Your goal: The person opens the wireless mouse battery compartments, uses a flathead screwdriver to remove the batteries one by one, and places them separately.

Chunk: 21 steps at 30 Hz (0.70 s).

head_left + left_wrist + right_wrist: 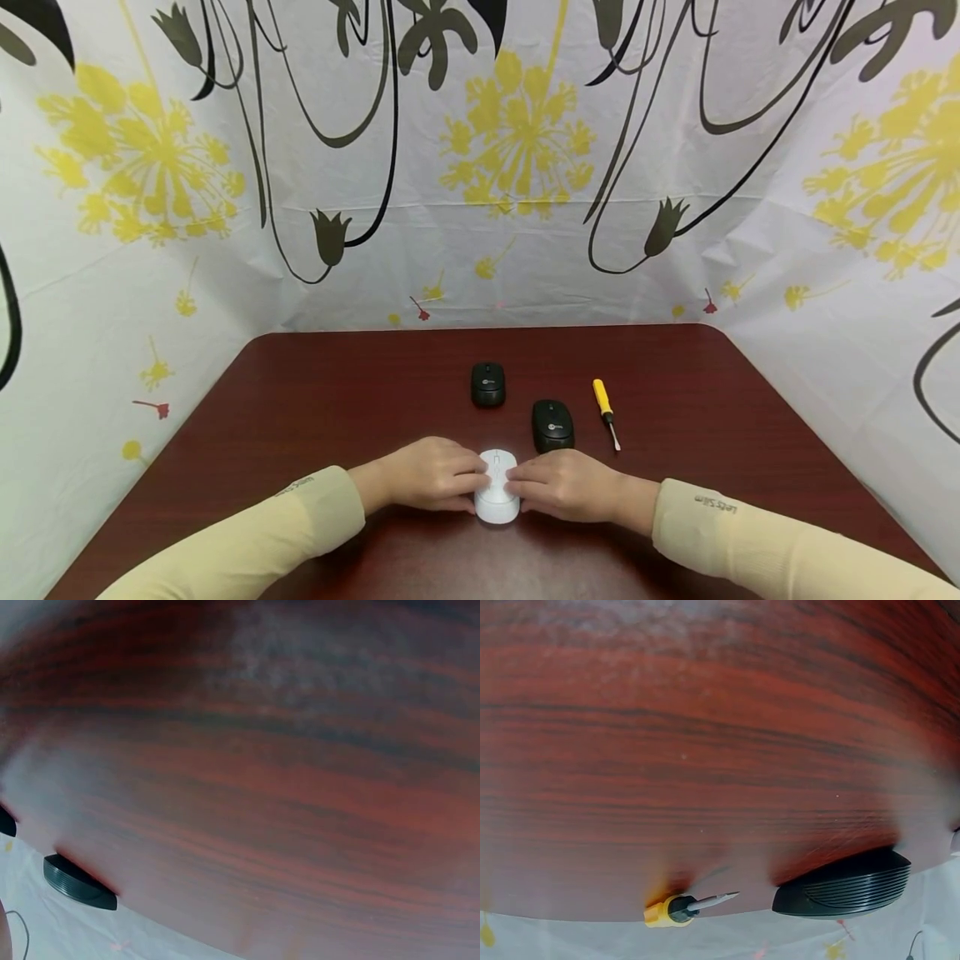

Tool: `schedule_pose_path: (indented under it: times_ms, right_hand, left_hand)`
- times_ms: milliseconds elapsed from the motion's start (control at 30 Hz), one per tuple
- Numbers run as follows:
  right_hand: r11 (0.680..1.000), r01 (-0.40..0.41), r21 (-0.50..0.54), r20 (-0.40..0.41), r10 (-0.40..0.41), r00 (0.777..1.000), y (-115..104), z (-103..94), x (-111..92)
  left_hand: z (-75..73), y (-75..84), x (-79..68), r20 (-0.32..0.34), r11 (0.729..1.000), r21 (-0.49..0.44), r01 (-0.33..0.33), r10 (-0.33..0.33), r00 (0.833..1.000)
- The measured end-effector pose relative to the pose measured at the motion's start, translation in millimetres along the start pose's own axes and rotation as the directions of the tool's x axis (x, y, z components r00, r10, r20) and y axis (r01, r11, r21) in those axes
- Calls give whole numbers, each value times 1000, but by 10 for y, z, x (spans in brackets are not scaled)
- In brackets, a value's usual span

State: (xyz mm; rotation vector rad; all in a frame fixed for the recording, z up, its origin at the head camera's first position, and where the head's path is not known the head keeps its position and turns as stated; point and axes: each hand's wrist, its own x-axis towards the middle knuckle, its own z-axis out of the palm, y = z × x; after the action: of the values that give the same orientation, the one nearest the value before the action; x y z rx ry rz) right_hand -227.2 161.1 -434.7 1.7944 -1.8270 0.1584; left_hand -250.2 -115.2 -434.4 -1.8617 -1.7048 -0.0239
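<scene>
In the head view, a white computer mouse (497, 500) lies at the near middle of the table with its buttons pointing away. My left hand (429, 473) grips its left side, fingertips on the top edge and thumb low down. From the other side my right hand (566, 487) holds the right edge in a similar way. Just beyond the right hand sits a black mouse (552, 423), also seen in the right wrist view as a ribbed black mouse (844, 889). Neither wrist view shows the white mouse clearly between the fingers.
A second black mouse (488, 385) stands farther back; the left wrist view shows a black mouse (79, 883) too. To the right lies a screwdriver (603, 404) with a yellow handle, its tip toward me. A flower-patterned white cloth (450, 183) surrounds the dark red table (337, 392).
</scene>
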Motion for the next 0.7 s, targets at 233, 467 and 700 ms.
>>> schedule_pose_path:
  times_ms: [233, 467, 700]
  right_hand:
    - [997, 49, -60, 12, -48, 999, 2, 1, 13]
    - [990, 96, -104, 17, -95, 995, 1, -7, 19]
    - [980, 136, -142, -14, -139, 990, 18, -14, 22]
  left_hand:
    - [6, -1, -8, -19, 1000, 20, -17, 18, 1000]
    - [2, 0, -8, -39, 998, 50, -38, 40, 998]
    - [-40, 0, -7, -33, 996, 82, -45, 47, 998]
